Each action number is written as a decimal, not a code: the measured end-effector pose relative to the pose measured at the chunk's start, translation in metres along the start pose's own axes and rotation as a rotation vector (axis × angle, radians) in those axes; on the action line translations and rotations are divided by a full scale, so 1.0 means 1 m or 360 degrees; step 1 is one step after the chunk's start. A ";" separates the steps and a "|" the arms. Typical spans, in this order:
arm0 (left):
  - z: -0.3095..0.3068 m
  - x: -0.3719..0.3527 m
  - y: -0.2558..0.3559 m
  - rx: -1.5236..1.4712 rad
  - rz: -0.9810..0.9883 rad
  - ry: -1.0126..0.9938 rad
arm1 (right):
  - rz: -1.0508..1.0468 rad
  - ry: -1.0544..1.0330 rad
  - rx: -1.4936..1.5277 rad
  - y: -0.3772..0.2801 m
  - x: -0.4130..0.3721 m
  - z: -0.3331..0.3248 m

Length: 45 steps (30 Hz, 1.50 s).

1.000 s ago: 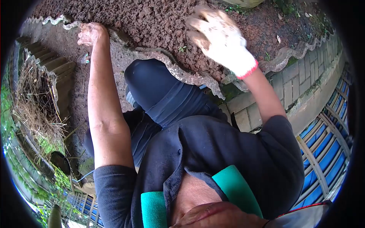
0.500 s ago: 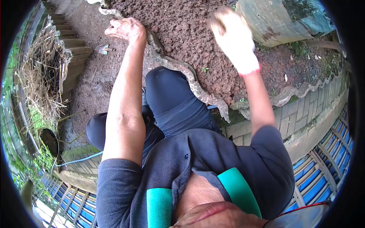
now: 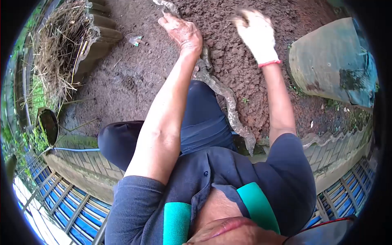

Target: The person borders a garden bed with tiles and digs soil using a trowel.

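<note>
My left hand (image 3: 181, 34), bare, is beside the wavy grey edging strip (image 3: 232, 108), above the bare ground. Its fingers are bent and drawn together, and whatever may be between them is hidden. My right hand (image 3: 257, 34) wears a white glove with a red cuff and hovers over loose brown soil (image 3: 222, 41). Its thumb and fingers look apart, with nothing visible in them, though the fingertips are smeared by motion. The edging strip runs down along the soil, close to my knee.
A large pale container with a torn bluish covering (image 3: 326, 61) stands on the right. Dry straw (image 3: 61, 36) lies by a corrugated sheet (image 3: 104, 34) at the left. A small scrap (image 3: 135, 40) lies on the ground. A low block wall (image 3: 87, 163) runs behind me.
The view has turned, so the ground and straw sit further right. My left hand appears nearer to my right hand. The gloved hand has moved slightly and its fingertips remain blurred.
</note>
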<state>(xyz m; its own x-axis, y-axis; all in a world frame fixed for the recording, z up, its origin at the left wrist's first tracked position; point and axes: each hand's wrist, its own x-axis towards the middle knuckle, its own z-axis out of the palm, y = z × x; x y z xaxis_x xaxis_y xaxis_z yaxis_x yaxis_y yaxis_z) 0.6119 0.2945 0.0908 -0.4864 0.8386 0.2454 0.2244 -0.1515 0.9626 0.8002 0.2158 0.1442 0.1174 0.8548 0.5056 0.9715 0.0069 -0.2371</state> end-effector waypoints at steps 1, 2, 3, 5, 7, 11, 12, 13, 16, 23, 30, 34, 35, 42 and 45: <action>0.005 -0.002 -0.020 0.0138 0.0238 0.0028 | -0.0176 0.0031 -0.0049 -0.025 0.006 -0.010; 0.009 0.002 -0.043 0.0233 0.0459 0.0033 | -0.0304 -0.0023 -0.0078 -0.054 0.019 -0.023; 0.013 0.005 -0.066 0.0333 0.0684 0.0052 | -0.0297 -0.0044 0.0107 -0.069 0.026 -0.011; 0.021 0.010 -0.095 0.0284 0.0910 0.0065 | -0.0290 -0.0167 0.0412 -0.079 0.039 0.031; -0.003 0.010 -0.054 0.0717 0.0681 0.0021 | -0.0284 -0.0452 0.0366 -0.094 0.043 0.027; -0.090 0.056 0.019 0.0745 0.0280 -0.0167 | -0.0157 -0.0302 0.0175 -0.089 0.040 -0.005; -0.117 0.084 0.011 0.1128 0.0573 -0.0197 | -0.0096 -0.0244 0.0369 -0.084 0.040 -0.005; -0.144 0.109 0.008 0.1342 0.0871 -0.0290 | -0.0108 -0.0097 0.0483 -0.083 0.038 0.001; -0.213 0.150 0.022 0.1753 0.1495 -0.0764 | -0.0172 -0.0078 0.0444 -0.114 0.036 0.001; -0.288 0.137 0.012 0.1607 -0.0112 -0.1644 | 0.0359 -0.0176 0.1218 -0.095 0.060 0.013; -0.223 0.089 0.103 0.0417 -0.0311 -0.1417 | 0.0755 -0.0450 0.2709 -0.109 0.069 -0.037; -0.195 0.072 0.130 -0.0339 -0.0854 -0.1330 | -0.0241 -0.0423 0.1485 -0.187 0.025 -0.021; -0.195 0.082 0.113 -0.0170 -0.0724 -0.1273 | -0.0185 -0.0658 0.1582 -0.190 0.013 0.000; -0.335 0.191 0.068 0.0461 -0.0371 -0.0549 | -0.0313 0.0037 0.0936 -0.182 0.025 -0.051; -0.433 0.206 0.009 0.1100 -0.0519 -0.0337 | -0.0624 0.0295 0.0598 -0.170 0.017 -0.043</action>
<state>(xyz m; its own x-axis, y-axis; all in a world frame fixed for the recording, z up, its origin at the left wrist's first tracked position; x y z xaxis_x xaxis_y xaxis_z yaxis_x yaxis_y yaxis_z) 0.1476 0.2393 0.1998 -0.4623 0.8771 -0.1305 0.6058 0.4198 0.6758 0.6459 0.2068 0.2292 -0.1701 0.6460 0.7442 0.8136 0.5182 -0.2639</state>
